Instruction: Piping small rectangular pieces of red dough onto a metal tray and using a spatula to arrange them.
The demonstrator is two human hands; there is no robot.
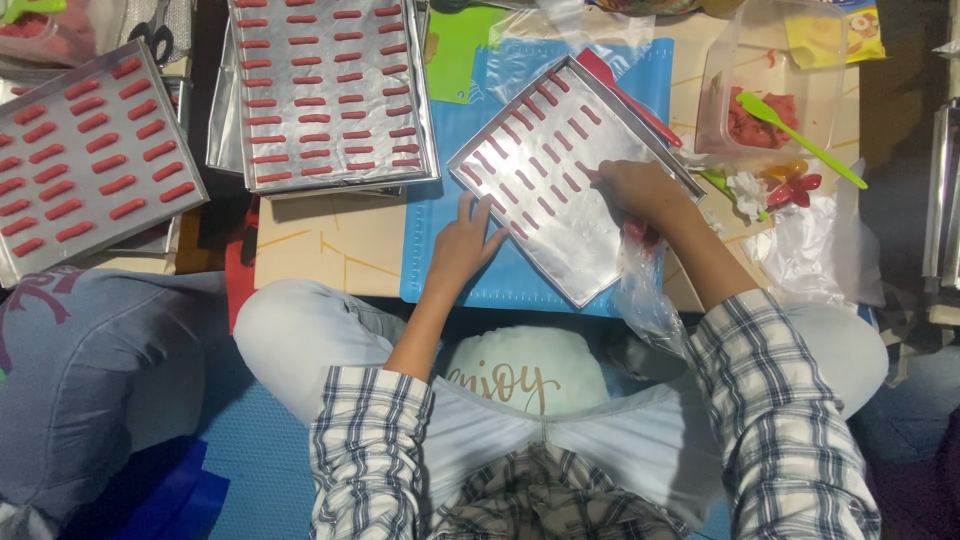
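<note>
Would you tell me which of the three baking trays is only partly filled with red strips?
The tilted tray under both hands; its near half is bare, unlike the two full trays to its left.

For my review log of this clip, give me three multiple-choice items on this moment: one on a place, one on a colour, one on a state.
1. Where does the left hand rest?
A. On the near left edge of the tilted tray
B. Inside the clear tub
C. On the scissors

2. What colour is the spatula in the clear tub?
A. Black
B. Light green
C. White

3. What state is the tilted tray in?
A. Fully covered with strips
B. Bare of strips
C. Partly filled with red strips

Answers:
1. A, the fingers lie on the tray's edge.
2. B, its blade and handle are light green.
3. C, strips fill the far part, while the right hand holds a piping bag beside bare foil.
</note>
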